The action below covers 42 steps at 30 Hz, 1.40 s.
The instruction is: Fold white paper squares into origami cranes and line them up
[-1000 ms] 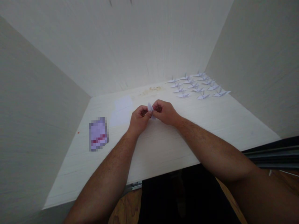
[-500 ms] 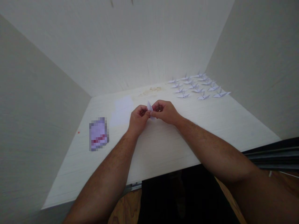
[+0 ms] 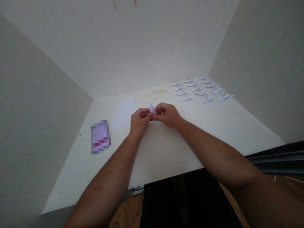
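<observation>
A small folded piece of pale paper (image 3: 152,110) is pinched between both hands above the middle of the white table (image 3: 166,148). My left hand (image 3: 139,122) grips its left side with closed fingers. My right hand (image 3: 168,114) grips its right side, fingers curled round it. Most of the paper is hidden by my fingers; only a pointed tip shows.
Several folded paper cranes (image 3: 201,88) stand in rows at the back right corner. A flat pale sheet (image 3: 123,112) lies left of my hands, and a blurred packet (image 3: 100,136) lies further left. White walls close in the table on three sides.
Both hands stay closed on the folded paper, their fingers shifting slightly. The view has tilted a little; nothing else has moved.
</observation>
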Available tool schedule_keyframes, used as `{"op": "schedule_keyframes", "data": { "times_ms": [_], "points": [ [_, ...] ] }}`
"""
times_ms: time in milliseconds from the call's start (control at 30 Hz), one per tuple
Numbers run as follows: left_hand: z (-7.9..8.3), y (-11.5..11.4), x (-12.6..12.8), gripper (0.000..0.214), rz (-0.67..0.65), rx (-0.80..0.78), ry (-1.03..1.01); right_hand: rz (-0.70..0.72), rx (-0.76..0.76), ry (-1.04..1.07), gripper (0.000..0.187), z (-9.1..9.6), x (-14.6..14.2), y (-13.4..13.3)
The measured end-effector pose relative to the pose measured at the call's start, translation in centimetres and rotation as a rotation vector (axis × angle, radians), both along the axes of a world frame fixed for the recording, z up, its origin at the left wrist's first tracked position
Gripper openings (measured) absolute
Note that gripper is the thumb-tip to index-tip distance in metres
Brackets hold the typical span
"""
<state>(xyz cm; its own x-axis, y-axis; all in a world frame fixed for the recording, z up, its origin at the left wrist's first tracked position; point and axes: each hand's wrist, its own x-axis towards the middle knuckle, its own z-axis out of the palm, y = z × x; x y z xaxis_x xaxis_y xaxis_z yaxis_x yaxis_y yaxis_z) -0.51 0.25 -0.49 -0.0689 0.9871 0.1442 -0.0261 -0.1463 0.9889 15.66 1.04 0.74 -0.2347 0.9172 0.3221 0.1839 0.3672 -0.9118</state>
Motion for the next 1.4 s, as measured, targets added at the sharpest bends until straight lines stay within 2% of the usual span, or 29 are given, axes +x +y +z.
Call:
{"op": "schedule_keyframes", "data": {
  "times_ms": [167, 467, 767, 900, 1133, 1400],
  "points": [
    [-0.30, 0.19, -0.13, 0.031, -0.028, -0.041, -0.028, -0.020, 0.059, -0.046, 0.017, -0.05, -0.01, -0.09],
    [-0.36, 0.11, -0.30, 0.028, -0.033, -0.011, 0.004, -0.059, 0.143, -0.091, 0.010, -0.03, -0.09, -0.30],
    [-0.18, -0.05, -0.08, 0.024, -0.078, 0.030, -0.008, -0.094, 0.056, 0.016, 0.011, -0.09, 0.03, 0.28],
    [-0.12, -0.12, -0.05, 0.021, -0.045, 0.053, 0.057, -0.053, -0.015, 0.059, 0.012, 0.12, 0.01, 0.35],
    [-0.08, -0.21, -0.08, 0.019, -0.028, 0.093, 0.052, 0.031, -0.097, 0.142, 0.016, 0.24, -0.10, 0.33],
    [-0.03, -0.17, 0.05, 0.017, 0.022, 0.081, 0.097, 0.036, -0.091, 0.135, 0.017, 0.29, -0.18, 0.18]
  ]
}}
